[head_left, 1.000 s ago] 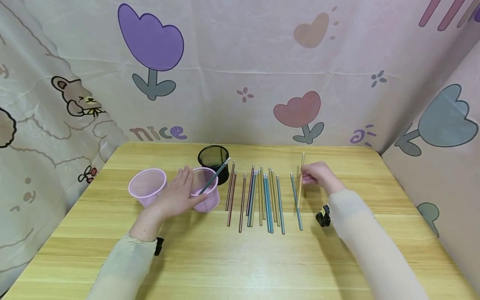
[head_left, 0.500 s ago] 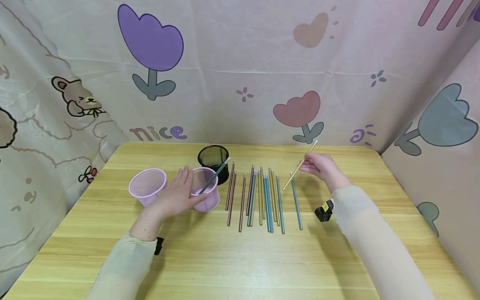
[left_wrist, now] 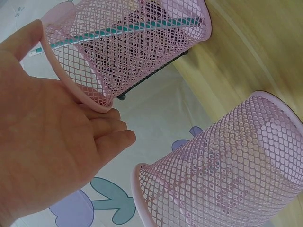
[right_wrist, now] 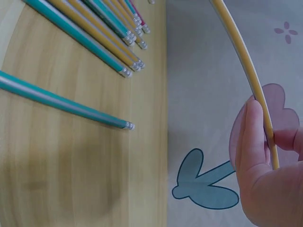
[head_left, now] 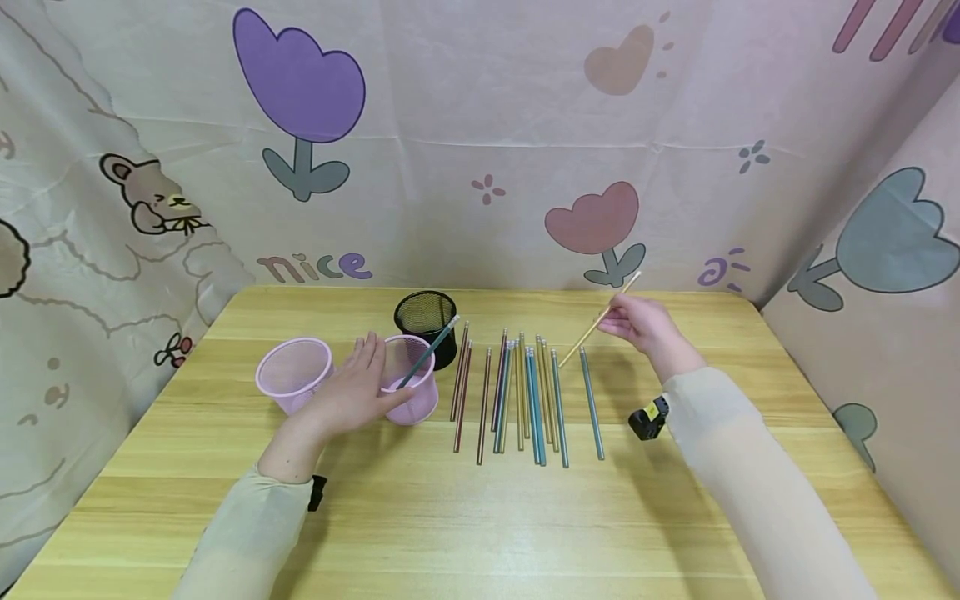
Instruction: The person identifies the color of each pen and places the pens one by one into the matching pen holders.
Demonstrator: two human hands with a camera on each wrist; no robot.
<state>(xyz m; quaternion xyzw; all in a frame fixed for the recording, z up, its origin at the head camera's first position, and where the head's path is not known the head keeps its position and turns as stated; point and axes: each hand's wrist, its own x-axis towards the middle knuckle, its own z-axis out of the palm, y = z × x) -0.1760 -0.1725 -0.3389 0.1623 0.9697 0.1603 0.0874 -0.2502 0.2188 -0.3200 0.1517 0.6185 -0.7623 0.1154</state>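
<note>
My left hand [head_left: 348,396] holds a pink mesh pencil cup [head_left: 420,400] by its rim, thumb on one side and fingers on the other. A dark green pencil [head_left: 427,354] leans inside that cup. In the left wrist view the thumb [left_wrist: 28,38] touches the rim, and some fingertips lie past the opposite side. My right hand [head_left: 637,323] pinches a yellow pencil [head_left: 592,329], tilted in the air above the far right of the table. The right wrist view shows this yellow pencil [right_wrist: 239,47] between thumb and fingers. Below it lies a lone blue-green pencil [head_left: 592,404].
A second pink mesh cup [head_left: 295,375] stands left of my left hand. Behind the held cup is a black mesh cup [head_left: 446,350]. Several red, yellow and blue-green pencils [head_left: 536,408] lie side by side mid-table. A printed cloth [head_left: 465,100] hangs behind the table.
My right hand has lifted the yellow pencil off the blue-green one and tilted it, its lower end swinging left. The left hand stays on the cup.
</note>
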